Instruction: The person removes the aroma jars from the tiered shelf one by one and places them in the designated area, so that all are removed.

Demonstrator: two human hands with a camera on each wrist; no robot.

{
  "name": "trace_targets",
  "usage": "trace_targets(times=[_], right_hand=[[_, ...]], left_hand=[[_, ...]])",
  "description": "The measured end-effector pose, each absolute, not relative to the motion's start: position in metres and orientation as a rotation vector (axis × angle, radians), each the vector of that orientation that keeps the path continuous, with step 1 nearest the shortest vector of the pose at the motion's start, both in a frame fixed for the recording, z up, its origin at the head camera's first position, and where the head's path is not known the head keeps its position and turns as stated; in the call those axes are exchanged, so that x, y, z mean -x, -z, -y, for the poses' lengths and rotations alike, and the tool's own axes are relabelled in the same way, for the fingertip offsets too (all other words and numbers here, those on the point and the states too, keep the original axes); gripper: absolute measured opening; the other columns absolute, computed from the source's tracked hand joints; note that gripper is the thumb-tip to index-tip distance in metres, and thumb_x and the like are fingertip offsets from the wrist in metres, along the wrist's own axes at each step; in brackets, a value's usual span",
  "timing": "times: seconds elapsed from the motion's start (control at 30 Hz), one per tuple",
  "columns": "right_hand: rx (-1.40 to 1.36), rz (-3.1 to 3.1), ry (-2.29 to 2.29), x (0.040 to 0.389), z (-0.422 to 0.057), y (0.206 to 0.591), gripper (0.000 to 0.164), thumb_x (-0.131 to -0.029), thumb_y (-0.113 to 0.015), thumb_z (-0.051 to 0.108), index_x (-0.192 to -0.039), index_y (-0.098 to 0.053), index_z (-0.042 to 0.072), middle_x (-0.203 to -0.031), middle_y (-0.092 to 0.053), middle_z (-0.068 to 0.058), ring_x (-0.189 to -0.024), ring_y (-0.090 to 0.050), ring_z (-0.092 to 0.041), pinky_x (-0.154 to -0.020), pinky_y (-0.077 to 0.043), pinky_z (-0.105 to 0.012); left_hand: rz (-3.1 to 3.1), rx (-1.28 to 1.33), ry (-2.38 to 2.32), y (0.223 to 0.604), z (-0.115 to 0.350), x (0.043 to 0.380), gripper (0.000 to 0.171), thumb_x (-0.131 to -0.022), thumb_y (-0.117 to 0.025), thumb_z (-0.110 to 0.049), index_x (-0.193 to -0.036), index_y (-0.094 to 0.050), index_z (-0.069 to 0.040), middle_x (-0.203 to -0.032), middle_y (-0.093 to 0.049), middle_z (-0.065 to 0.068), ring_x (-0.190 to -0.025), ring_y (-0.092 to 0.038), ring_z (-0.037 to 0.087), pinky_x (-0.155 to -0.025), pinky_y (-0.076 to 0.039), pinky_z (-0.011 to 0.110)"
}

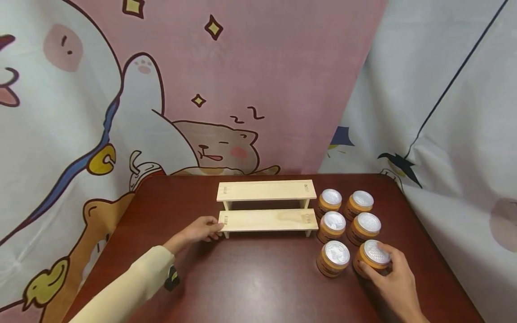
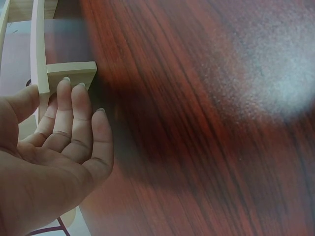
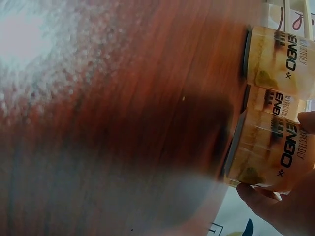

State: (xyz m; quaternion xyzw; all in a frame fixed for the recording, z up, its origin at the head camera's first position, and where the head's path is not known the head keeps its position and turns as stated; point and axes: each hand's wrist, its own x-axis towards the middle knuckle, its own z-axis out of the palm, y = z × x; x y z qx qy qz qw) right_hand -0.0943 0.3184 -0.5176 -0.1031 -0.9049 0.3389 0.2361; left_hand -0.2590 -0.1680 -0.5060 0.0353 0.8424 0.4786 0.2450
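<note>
A two-step wooden shelf [image 1: 266,220] stands on the dark red table, its rear board [image 1: 266,190] higher than the front one. My left hand [image 1: 203,229] holds the left end of the front board, thumb on top and fingers below, near a short leg [image 2: 74,71]. At the right, my right hand [image 1: 393,278] grips the nearest right-hand jar [image 1: 369,255], an orange-labelled jar with a silvery white lid. Thumb and fingers lie on opposite sides of it. In the right wrist view the label of this jar [image 3: 268,152] shows large dark letters, and its base looks slightly tilted.
Beside the held one stands another jar [image 1: 333,259]. Several more, such as the middle-left jar [image 1: 331,228] and the far-right jar [image 1: 358,205], form two rows right of the shelf. A cartoon-printed cloth [image 1: 299,89] hangs behind the table [image 1: 258,278].
</note>
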Motion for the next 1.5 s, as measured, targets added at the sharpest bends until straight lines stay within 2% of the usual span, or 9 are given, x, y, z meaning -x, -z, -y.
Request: trace_targets(times=[0.57, 0.8, 0.97, 1.13, 1.23, 1.4, 1.5], right_hand=[[0.312, 2.478, -0.911, 0.0922, -0.3191, 0.5272, 0.070, -0.067, -0.091, 0.008, -0.127, -0.057, 0.003, -0.121, -0.058, -0.018, -0.093, -0.033, 0.017, -0.066, -0.032, -0.005], [0.320, 2.474, -0.915, 0.0916, -0.3176, 0.5257, 0.069, -0.067, -0.092, 0.008, -0.126, -0.057, 0.003, -0.121, -0.058, -0.019, -0.096, -0.032, 0.018, -0.067, -0.033, -0.004], [0.331, 2.475, -0.911, 0.0917, -0.3165, 0.5252, 0.069, -0.066, -0.092, 0.008, -0.126, -0.057, 0.003, -0.121, -0.058, -0.020, -0.097, -0.031, 0.019, -0.068, -0.033, -0.004], [0.348, 2.494, -0.906, 0.0917, -0.3151, 0.5245, 0.069, -0.068, -0.091, 0.010, -0.126, -0.056, 0.003, -0.122, -0.057, -0.020, -0.097, -0.030, 0.019, -0.069, -0.031, -0.003], [0.348, 2.504, -0.901, 0.0920, -0.3151, 0.5243, 0.069, -0.068, -0.091, 0.011, -0.127, -0.056, 0.003, -0.122, -0.056, -0.020, -0.099, -0.038, 0.009, -0.070, -0.030, -0.003], [0.345, 2.512, -0.918, 0.0929, -0.3161, 0.5243, 0.070, -0.068, -0.091, 0.010, -0.127, -0.054, 0.001, -0.124, -0.055, -0.022, -0.105, -0.053, -0.028, -0.074, -0.029, -0.008], [0.343, 2.509, -0.938, 0.0929, -0.3166, 0.5243, 0.070, -0.068, -0.091, 0.009, -0.127, -0.054, 0.001, -0.125, -0.054, -0.023, -0.108, -0.055, -0.036, -0.075, -0.028, -0.008]], left_hand=[[-2.302, -0.095, -1.303, 0.5048, 0.1663, 0.2573, 0.024, -0.101, -0.060, -0.024, -0.100, -0.059, 0.000, -0.094, -0.073, 0.018, -0.082, -0.070, 0.020, -0.072, -0.056, 0.040], [-2.320, -0.103, -1.286, 0.5032, 0.1672, 0.2562, 0.024, -0.102, -0.059, -0.024, -0.100, -0.060, 0.000, -0.093, -0.073, 0.015, -0.082, -0.070, 0.020, -0.073, -0.056, 0.040], [-2.320, -0.109, -1.295, 0.5037, 0.1671, 0.2549, 0.025, -0.102, -0.059, -0.023, -0.100, -0.060, 0.001, -0.094, -0.073, 0.020, -0.083, -0.070, 0.023, -0.071, -0.055, 0.040], [-2.313, -0.100, -1.307, 0.5040, 0.1667, 0.2539, 0.024, -0.101, -0.059, -0.023, -0.099, -0.060, 0.001, -0.093, -0.073, 0.020, -0.081, -0.070, 0.021, -0.070, -0.055, 0.038], [-2.321, -0.112, -1.294, 0.5027, 0.1667, 0.2534, 0.025, -0.102, -0.059, -0.023, -0.100, -0.060, 0.002, -0.094, -0.073, 0.020, -0.081, -0.070, 0.021, -0.070, -0.055, 0.038], [-2.326, -0.130, -1.289, 0.5008, 0.1669, 0.2525, 0.026, -0.102, -0.058, -0.023, -0.101, -0.060, 0.004, -0.095, -0.072, 0.022, -0.084, -0.070, 0.025, -0.071, -0.055, 0.041], [-2.333, -0.137, -1.288, 0.5007, 0.1670, 0.2530, 0.026, -0.102, -0.058, -0.022, -0.101, -0.060, 0.004, -0.095, -0.072, 0.022, -0.085, -0.070, 0.027, -0.071, -0.055, 0.041]])
